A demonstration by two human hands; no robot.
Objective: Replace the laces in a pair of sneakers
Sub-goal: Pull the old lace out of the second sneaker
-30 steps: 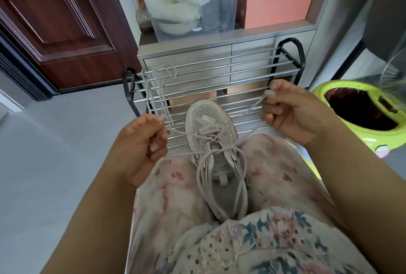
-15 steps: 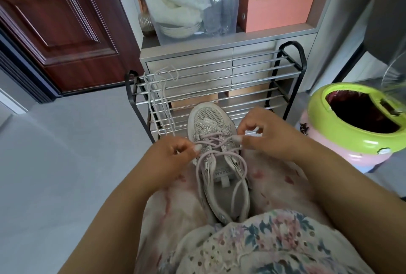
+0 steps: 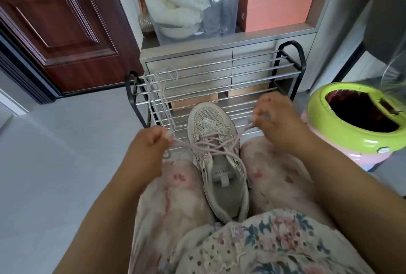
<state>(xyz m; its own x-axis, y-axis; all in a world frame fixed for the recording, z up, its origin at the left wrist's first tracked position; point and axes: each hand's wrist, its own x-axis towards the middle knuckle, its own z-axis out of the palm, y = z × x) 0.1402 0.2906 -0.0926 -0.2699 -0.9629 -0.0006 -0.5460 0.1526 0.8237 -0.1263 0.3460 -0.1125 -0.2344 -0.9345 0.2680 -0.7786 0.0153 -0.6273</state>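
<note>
Sneaker (image 3: 216, 163) wedged between the knees, toe toward the shoe rack (image 3: 219, 80); lace (image 3: 211, 150) now drawn taut outward, where half a second ago both hands sat at the eyelets. Left hand (image 3: 146, 144) and right hand (image 3: 274, 117) each in a closed pinch grip on a lace end. Indicates a crossing being tightened; upper eyelets apparently not yet laced.

Sneaker (image 3: 216, 141): matt mesh toe, glittery trim, smooth cord lace (image 3: 211, 151). Rack (image 3: 219, 75): shiny metal rods, black matt end frames. Door (image 3: 61, 27): glossy dark wood. Bin (image 3: 351, 133): glossy green plastic. Storage tub (image 3: 191, 10): clear plastic. Trousers (image 3: 175, 196): soft printed cloth.
</note>
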